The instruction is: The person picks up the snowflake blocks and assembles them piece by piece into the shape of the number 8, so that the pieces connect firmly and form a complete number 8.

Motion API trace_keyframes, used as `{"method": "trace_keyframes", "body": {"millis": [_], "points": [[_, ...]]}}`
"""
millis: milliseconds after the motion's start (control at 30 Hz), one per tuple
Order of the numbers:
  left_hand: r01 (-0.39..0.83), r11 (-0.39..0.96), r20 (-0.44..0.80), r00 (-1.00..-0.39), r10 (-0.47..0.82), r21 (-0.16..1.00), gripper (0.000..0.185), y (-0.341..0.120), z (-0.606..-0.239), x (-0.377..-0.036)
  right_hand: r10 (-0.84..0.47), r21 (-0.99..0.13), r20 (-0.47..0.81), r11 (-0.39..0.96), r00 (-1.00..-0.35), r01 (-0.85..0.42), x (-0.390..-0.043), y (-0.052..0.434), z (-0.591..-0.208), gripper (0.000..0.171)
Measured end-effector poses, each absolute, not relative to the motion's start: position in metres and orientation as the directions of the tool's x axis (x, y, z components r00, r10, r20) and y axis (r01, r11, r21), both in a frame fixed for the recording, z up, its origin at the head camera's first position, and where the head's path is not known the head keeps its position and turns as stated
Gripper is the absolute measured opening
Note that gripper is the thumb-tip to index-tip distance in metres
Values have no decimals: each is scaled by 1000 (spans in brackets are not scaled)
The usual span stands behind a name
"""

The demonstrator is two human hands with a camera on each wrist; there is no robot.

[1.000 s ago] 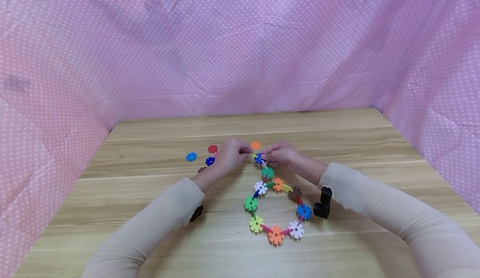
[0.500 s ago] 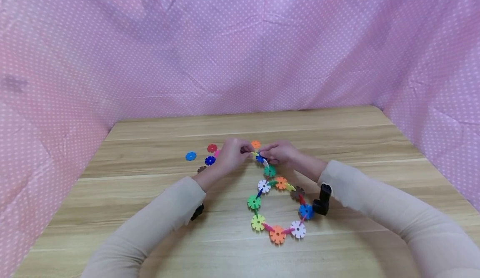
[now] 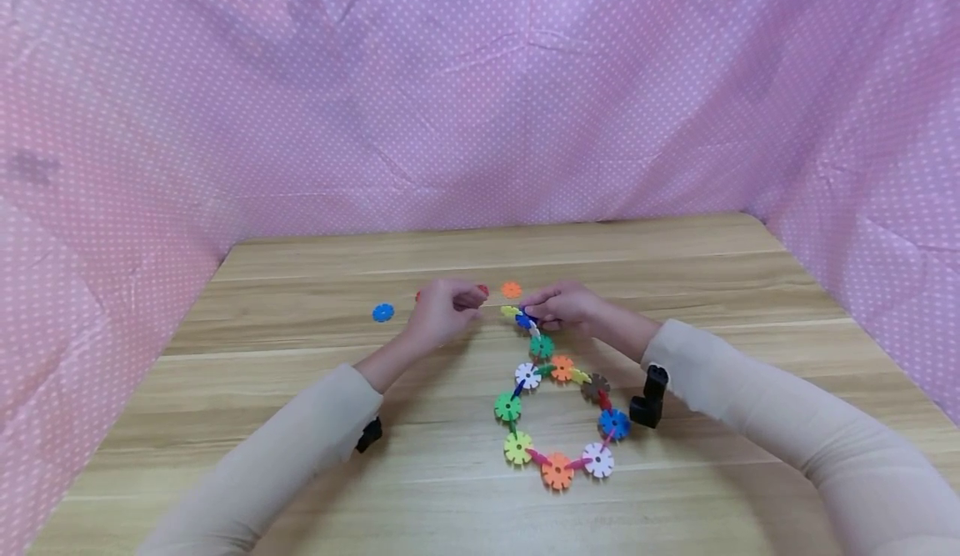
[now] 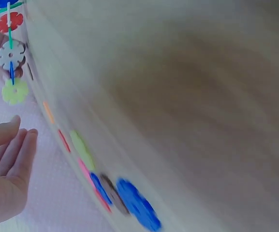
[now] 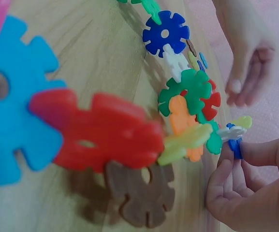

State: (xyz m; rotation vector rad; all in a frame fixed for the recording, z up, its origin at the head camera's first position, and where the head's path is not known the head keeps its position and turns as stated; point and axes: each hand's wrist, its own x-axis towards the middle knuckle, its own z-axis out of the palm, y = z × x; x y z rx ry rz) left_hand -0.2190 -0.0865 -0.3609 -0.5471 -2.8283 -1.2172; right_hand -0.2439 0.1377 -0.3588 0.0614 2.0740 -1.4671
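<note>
A chain of notched plastic flower discs forms a ring on the table, with a short tail running away from it; a white disc (image 3: pixel 528 375) sits where they join. At the tail's far end my right hand (image 3: pixel 564 304) pinches a blue disc (image 5: pixel 235 149), linked to a yellow disc (image 3: pixel 510 312) at the tip. My left hand (image 3: pixel 444 313) hovers left of that tip, fingers loosely bent and apart. Nothing lies between its thumb and fingers in the left wrist view, where the yellow end disc (image 4: pixel 14 92) hangs beyond the fingertips.
Loose discs lie around the left hand: an orange disc (image 3: pixel 512 289) beyond the chain's tip, a red disc (image 3: pixel 483 290) behind the fingers, a light blue disc (image 3: pixel 382 313) farther left. Several more show in the left wrist view. A pink dotted cloth (image 3: pixel 480 122) hangs behind the table.
My left hand has let go of the yellow disc at the chain's tip and moved left, now covering some loose discs. The right hand keeps its pinch; the ring has shifted slightly right.
</note>
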Motion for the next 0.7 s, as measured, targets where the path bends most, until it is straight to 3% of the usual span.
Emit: {"method": "trace_keyframes", "body": {"millis": [467, 700], "points": [[260, 797, -16, -947, 320, 545, 17, -172, -345, -176, -297, -846, -492, 386, -818, 368, -245, 139, -356, 35], [208, 873, -76, -960, 268, 442, 18, -188, -354, -161, -303, -846, -495, 383, -815, 371, -243, 138, -355, 34]]}}
